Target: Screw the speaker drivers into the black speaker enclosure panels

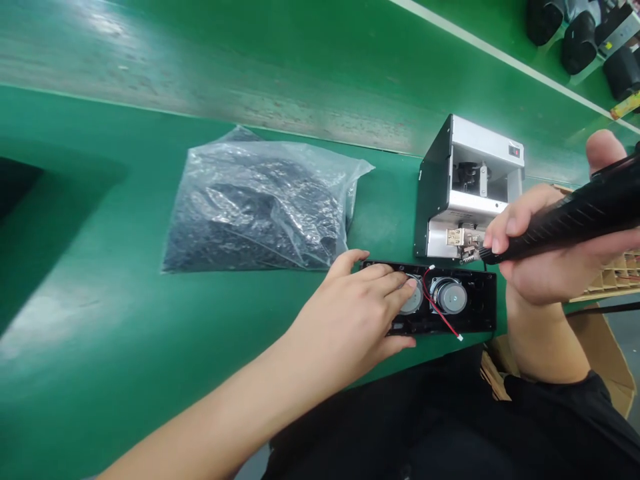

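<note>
A black speaker housing lies open side up on the green bench, with two round speaker drivers inside. Across it runs a thin red and black wire with white plugs at its ends. My left hand spans the housing's left end and grips it, thumb at the near edge, fingers over the left driver. In my right hand is a black electric screwdriver, its tip end at the outlet of a silver and black screw feeder. The bit itself is hard to make out.
A clear plastic bag full of small dark parts lies left of the feeder. Behind it runs a raised green ledge. Black parts stand at the far right. A divided cardboard tray and a cardboard box are at the right.
</note>
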`<state>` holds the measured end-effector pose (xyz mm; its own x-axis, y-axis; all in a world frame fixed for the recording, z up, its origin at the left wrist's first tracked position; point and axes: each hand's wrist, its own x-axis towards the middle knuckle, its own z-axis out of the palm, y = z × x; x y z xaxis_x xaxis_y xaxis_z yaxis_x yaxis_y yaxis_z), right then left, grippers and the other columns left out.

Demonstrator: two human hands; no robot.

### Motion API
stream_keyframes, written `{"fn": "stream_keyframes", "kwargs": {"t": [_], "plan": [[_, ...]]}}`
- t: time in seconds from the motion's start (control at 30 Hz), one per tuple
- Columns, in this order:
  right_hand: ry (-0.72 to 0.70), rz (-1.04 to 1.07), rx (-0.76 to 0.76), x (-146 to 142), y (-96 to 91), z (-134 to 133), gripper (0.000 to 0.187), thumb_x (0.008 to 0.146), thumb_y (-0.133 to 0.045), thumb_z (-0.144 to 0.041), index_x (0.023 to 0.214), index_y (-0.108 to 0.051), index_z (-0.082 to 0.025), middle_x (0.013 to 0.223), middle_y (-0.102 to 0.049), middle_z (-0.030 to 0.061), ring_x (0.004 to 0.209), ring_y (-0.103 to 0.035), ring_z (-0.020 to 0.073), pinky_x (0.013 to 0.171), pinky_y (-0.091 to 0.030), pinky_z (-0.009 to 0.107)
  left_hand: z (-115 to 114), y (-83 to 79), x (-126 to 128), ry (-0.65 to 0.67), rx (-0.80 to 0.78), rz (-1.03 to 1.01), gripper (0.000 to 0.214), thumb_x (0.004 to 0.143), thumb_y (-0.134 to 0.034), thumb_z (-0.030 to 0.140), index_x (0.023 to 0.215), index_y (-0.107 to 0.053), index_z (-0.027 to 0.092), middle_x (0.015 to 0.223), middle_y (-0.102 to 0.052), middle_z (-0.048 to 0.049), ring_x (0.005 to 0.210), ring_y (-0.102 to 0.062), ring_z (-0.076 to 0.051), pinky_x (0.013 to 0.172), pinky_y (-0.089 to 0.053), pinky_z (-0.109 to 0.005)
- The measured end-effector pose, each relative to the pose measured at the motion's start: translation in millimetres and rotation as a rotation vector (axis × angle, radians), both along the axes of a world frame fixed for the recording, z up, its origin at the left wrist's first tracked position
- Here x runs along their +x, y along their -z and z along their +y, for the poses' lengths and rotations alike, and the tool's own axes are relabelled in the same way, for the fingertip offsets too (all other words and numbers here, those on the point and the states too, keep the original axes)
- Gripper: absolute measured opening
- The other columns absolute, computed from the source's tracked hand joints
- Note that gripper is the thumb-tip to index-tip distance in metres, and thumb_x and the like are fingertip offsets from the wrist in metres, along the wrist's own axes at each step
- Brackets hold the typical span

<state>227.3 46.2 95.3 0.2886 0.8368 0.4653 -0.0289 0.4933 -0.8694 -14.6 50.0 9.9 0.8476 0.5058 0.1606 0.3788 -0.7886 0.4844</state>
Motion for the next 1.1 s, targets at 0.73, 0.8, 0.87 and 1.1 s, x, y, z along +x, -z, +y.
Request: {"fn": "stream_keyframes", "kwargs": {"t": [0.73,0.8,0.87,1.1], "plan": [[-0.251,0.053,-0.039,-43.7,59.1,8.2,0.079,0.091,-0.058,-0.096,0.139,-0.060,-0.033,0.064,-0.065,-0.0082,0.036,-0.049,0.0139,0.036,-0.047,0.028,2.9,-0.2,-0.9,0.032,0.003,-0.008,0.069,0.078,-0.104,0.055,0.128,-0.079,0.013,0.127,-0.085,-0.0173,0.109,-0.080,-0.038,0.114,-0.050,-0.065],[-0.237,0.042,-0.049,-43.8,60.1,8.6,0.082,0.090,-0.059,-0.097,0.139,-0.060,-0.031,0.062,-0.063,-0.0085,0.035,-0.048,0.0137,0.035,-0.046,0.028,3.4,-1.0,-0.7,0.029,0.011,-0.015,0.071,0.077,-0.105,0.056,0.127,-0.080,0.013,0.126,-0.085,-0.0173,0.108,-0.080,-0.038,0.112,-0.050,-0.065],[-0.228,0.049,-0.067,-43.5,60.8,8.3,0.084,0.088,-0.063,-0.096,0.138,-0.060,-0.029,0.062,-0.063,-0.0078,0.036,-0.049,0.0143,0.036,-0.047,0.028,3.1,-0.8,0.2,0.026,0.017,-0.020,0.071,0.076,-0.105,0.056,0.126,-0.080,0.013,0.125,-0.086,-0.0166,0.108,-0.080,-0.038,0.111,-0.051,-0.065],[-0.224,0.016,-0.097,-40.4,65.9,6.5,0.088,0.087,-0.059,-0.099,0.133,-0.067,-0.024,0.063,-0.062,-0.0056,0.038,-0.049,0.0136,0.037,-0.047,0.030,1.7,1.8,1.1,0.006,0.029,-0.037,0.069,0.073,-0.107,0.053,0.123,-0.080,0.015,0.124,-0.086,-0.0152,0.106,-0.081,-0.038,0.109,-0.050,-0.063]]}}
